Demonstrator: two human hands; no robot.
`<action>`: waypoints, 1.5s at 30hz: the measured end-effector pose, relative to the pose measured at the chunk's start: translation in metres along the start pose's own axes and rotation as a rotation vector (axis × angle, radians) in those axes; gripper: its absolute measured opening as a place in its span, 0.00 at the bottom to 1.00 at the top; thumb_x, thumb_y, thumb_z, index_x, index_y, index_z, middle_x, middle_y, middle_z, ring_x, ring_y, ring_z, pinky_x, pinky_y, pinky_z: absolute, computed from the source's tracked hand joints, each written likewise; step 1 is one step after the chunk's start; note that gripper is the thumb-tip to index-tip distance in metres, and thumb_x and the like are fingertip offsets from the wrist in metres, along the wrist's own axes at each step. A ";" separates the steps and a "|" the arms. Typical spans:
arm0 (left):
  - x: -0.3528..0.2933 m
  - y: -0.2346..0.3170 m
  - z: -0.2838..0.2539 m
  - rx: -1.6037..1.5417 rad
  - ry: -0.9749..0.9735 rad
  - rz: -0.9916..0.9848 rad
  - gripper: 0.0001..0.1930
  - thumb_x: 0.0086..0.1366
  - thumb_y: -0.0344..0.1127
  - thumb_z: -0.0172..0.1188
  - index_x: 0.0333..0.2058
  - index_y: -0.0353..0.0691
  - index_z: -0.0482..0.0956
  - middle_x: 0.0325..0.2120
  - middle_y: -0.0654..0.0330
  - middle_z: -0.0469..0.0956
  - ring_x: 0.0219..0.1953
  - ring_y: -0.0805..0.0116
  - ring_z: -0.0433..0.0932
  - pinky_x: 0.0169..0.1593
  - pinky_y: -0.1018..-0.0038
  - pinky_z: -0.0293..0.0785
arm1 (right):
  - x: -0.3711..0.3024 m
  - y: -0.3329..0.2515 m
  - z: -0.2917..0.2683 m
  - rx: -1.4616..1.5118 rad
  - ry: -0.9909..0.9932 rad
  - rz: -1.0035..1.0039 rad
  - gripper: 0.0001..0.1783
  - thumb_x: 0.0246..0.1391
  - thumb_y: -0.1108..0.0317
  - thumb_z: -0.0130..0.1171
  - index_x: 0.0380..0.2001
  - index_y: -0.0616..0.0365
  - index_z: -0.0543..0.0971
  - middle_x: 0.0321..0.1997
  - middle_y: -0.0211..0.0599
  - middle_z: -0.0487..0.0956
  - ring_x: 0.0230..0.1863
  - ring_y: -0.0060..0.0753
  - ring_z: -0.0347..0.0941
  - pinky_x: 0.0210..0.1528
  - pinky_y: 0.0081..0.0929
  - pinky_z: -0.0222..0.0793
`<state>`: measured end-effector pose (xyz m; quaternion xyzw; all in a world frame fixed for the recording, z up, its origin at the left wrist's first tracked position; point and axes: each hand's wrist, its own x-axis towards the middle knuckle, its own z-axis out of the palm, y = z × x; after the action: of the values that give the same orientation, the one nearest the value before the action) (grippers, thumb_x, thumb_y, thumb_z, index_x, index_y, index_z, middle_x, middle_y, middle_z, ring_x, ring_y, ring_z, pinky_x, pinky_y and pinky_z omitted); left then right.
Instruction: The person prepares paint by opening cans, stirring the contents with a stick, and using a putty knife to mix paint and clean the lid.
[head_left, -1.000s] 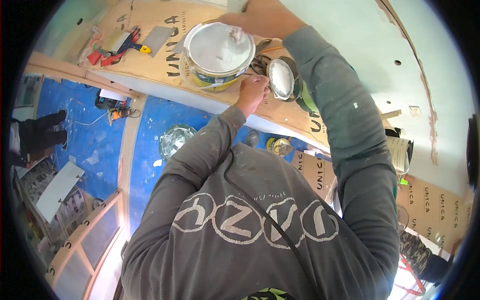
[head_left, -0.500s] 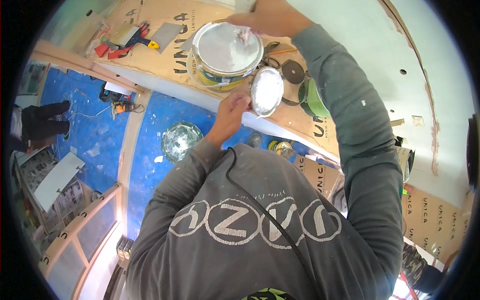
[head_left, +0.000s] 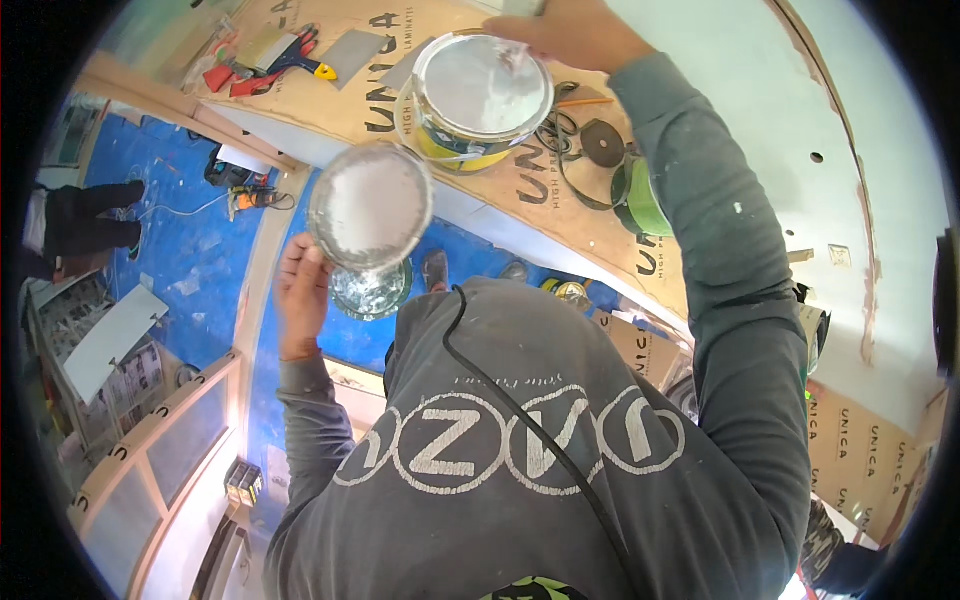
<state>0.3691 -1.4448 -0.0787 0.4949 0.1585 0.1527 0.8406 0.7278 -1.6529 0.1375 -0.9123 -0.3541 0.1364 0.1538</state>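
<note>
My left hand (head_left: 303, 300) grips the lower left edge of a round lid (head_left: 370, 205), whose white-smeared face is turned up toward me. The lid is held off to the left of the worktop, above the floor. On the worktop stands a yellow and dark bucket (head_left: 465, 150), its round top pale and coated with white along the rim. My right hand (head_left: 580, 35) is closed at the far right of the bucket, thumb over its rim. A pale piece shows by the fingers, but the picture's upper edge cuts it off.
Brown-papered worktop (head_left: 540, 215) holds scissors (head_left: 560, 130), a dark disc (head_left: 602, 143), a green round container (head_left: 642, 200) and a brush (head_left: 300, 58). Below, a white-smeared round tub (head_left: 370, 292) rests on blue floor covering (head_left: 175, 235). A person in dark trousers (head_left: 85, 215) is at left.
My left hand has moved left with the lid, from close beside the bucket to over the floor, and the lid's face has turned more toward me. My right hand stays at the bucket.
</note>
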 end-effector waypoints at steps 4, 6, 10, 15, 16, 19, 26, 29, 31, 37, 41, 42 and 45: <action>0.011 0.023 -0.016 -0.107 0.096 0.125 0.09 0.76 0.34 0.56 0.48 0.35 0.76 0.39 0.62 0.80 0.38 0.76 0.75 0.45 0.77 0.72 | -0.026 -0.006 0.006 0.516 0.009 0.063 0.23 0.56 0.58 0.70 0.46 0.67 0.82 0.32 0.39 0.84 0.28 0.24 0.79 0.30 0.25 0.77; 0.016 0.030 -0.014 -0.154 0.132 0.169 0.10 0.76 0.34 0.56 0.50 0.35 0.75 0.41 0.62 0.81 0.39 0.77 0.76 0.45 0.77 0.73 | -0.032 0.000 0.028 0.759 0.097 -0.075 0.22 0.56 0.59 0.70 0.46 0.67 0.82 0.32 0.39 0.84 0.27 0.23 0.79 0.30 0.24 0.77; 0.029 0.047 0.001 -0.205 0.161 0.206 0.14 0.77 0.35 0.54 0.56 0.34 0.72 0.45 0.61 0.81 0.42 0.76 0.77 0.46 0.76 0.74 | -0.010 0.010 0.054 0.587 0.339 -0.241 0.22 0.57 0.59 0.70 0.46 0.65 0.81 0.37 0.40 0.86 0.30 0.32 0.81 0.33 0.33 0.78; 0.045 0.048 -0.006 -0.238 0.102 0.225 0.17 0.78 0.35 0.52 0.59 0.33 0.71 0.50 0.59 0.80 0.44 0.74 0.77 0.49 0.73 0.74 | -0.005 0.018 0.022 0.222 0.250 -0.226 0.25 0.56 0.55 0.70 0.46 0.67 0.82 0.37 0.47 0.86 0.31 0.40 0.83 0.35 0.38 0.78; 0.047 0.048 -0.005 -0.240 0.109 0.226 0.17 0.78 0.35 0.51 0.60 0.33 0.71 0.51 0.59 0.80 0.44 0.73 0.77 0.50 0.72 0.75 | -0.007 0.020 0.020 0.262 0.262 -0.273 0.26 0.55 0.54 0.70 0.45 0.68 0.82 0.36 0.49 0.86 0.31 0.40 0.83 0.35 0.38 0.78; 0.052 0.050 0.007 -0.263 0.165 0.230 0.18 0.78 0.36 0.51 0.60 0.33 0.71 0.51 0.59 0.80 0.44 0.73 0.77 0.50 0.71 0.74 | -0.030 0.009 0.016 0.510 0.063 0.169 0.26 0.55 0.54 0.70 0.44 0.69 0.82 0.33 0.51 0.86 0.31 0.41 0.83 0.34 0.38 0.78; 0.071 0.045 0.006 -0.299 0.037 0.221 0.19 0.78 0.40 0.52 0.59 0.32 0.73 0.49 0.57 0.81 0.40 0.74 0.75 0.45 0.72 0.73 | 0.001 0.040 0.056 0.171 0.273 -0.082 0.28 0.52 0.48 0.73 0.44 0.63 0.85 0.34 0.41 0.86 0.30 0.27 0.84 0.34 0.25 0.81; 0.070 0.046 0.002 -0.253 0.063 0.246 0.21 0.78 0.41 0.51 0.61 0.31 0.71 0.51 0.57 0.80 0.44 0.73 0.77 0.48 0.71 0.73 | -0.011 0.008 0.016 0.067 0.192 0.009 0.26 0.55 0.53 0.70 0.42 0.69 0.83 0.30 0.53 0.85 0.31 0.44 0.84 0.32 0.39 0.78; 0.073 0.050 0.011 -0.246 0.062 0.244 0.22 0.79 0.41 0.51 0.63 0.31 0.70 0.54 0.56 0.79 0.49 0.71 0.77 0.51 0.70 0.74 | -0.025 0.009 0.011 0.280 0.142 0.039 0.25 0.55 0.53 0.69 0.40 0.70 0.83 0.30 0.56 0.85 0.31 0.48 0.84 0.33 0.39 0.78; 0.079 0.050 0.025 -0.294 0.070 0.233 0.23 0.79 0.39 0.50 0.65 0.31 0.68 0.58 0.55 0.77 0.55 0.68 0.76 0.55 0.68 0.74 | -0.013 0.033 0.061 0.571 0.241 -0.067 0.29 0.51 0.44 0.72 0.36 0.65 0.86 0.26 0.41 0.85 0.29 0.26 0.84 0.34 0.25 0.81; 0.083 0.047 0.013 -0.283 0.028 0.232 0.22 0.78 0.38 0.51 0.65 0.31 0.68 0.58 0.56 0.77 0.55 0.69 0.76 0.56 0.68 0.73 | -0.001 0.022 0.040 0.279 0.372 -0.176 0.26 0.55 0.51 0.68 0.35 0.71 0.84 0.30 0.62 0.84 0.31 0.52 0.84 0.34 0.40 0.78; 0.083 0.046 0.010 -0.277 0.022 0.232 0.22 0.78 0.38 0.51 0.65 0.31 0.68 0.58 0.56 0.77 0.55 0.70 0.76 0.56 0.68 0.73 | -0.003 0.017 0.032 0.220 0.326 -0.122 0.26 0.54 0.51 0.67 0.34 0.72 0.84 0.30 0.62 0.84 0.31 0.52 0.84 0.34 0.40 0.78; 0.083 0.045 0.012 -0.271 0.022 0.241 0.22 0.78 0.39 0.52 0.64 0.32 0.69 0.57 0.56 0.78 0.53 0.71 0.77 0.55 0.69 0.74 | -0.013 0.021 0.017 0.155 0.186 0.026 0.28 0.53 0.48 0.69 0.33 0.70 0.85 0.28 0.54 0.84 0.29 0.41 0.84 0.34 0.36 0.79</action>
<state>0.4440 -1.3986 -0.0430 0.3906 0.0853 0.2777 0.8735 0.7251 -1.6733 0.1155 -0.9108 -0.3150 0.0801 0.2544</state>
